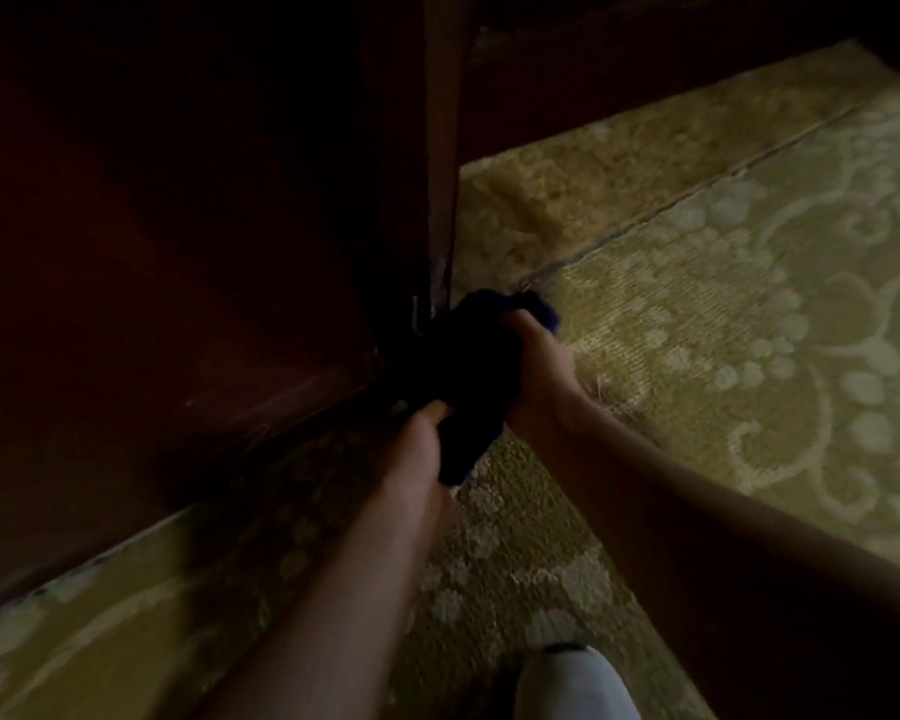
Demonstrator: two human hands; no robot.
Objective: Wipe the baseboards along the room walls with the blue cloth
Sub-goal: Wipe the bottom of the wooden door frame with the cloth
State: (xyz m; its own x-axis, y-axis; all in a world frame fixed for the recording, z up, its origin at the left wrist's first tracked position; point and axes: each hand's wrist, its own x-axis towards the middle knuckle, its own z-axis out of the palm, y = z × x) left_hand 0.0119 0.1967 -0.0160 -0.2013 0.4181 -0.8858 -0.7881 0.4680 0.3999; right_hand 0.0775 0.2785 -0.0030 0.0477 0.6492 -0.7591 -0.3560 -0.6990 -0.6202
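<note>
Down at floor level, the head view looks onto a dim corner where dark reddish-brown wooden panelling (167, 241) fills the left side, and a narrow upright wooden edge (442, 148), perhaps a door edge or a post, runs down to the floor just beside the hands. Along the foot of the panelling a darker strip, the baseboard (261, 407), slants from the lower left up toward that corner; it is deep in shadow and its surface is hard to make out. A yellow-green carpet (697, 314) with a pale scrolling pattern covers the floor, crossed by a thin seam (687, 194) that runs diagonally toward the upper right. A grey-white rounded shape (572, 683), likely a knee or a shoe, shows at the bottom edge. The blue cloth (458, 366), nearly black in this light, is bunched into a wad right at the base of the corner, touching the wood where the baseboard meets the upright edge. The left hand (417, 454) grips its near lower end with curled fingers, and the right hand (536, 361) clutches its far upper side, so the cloth lies between the two hands and against the corner.
</note>
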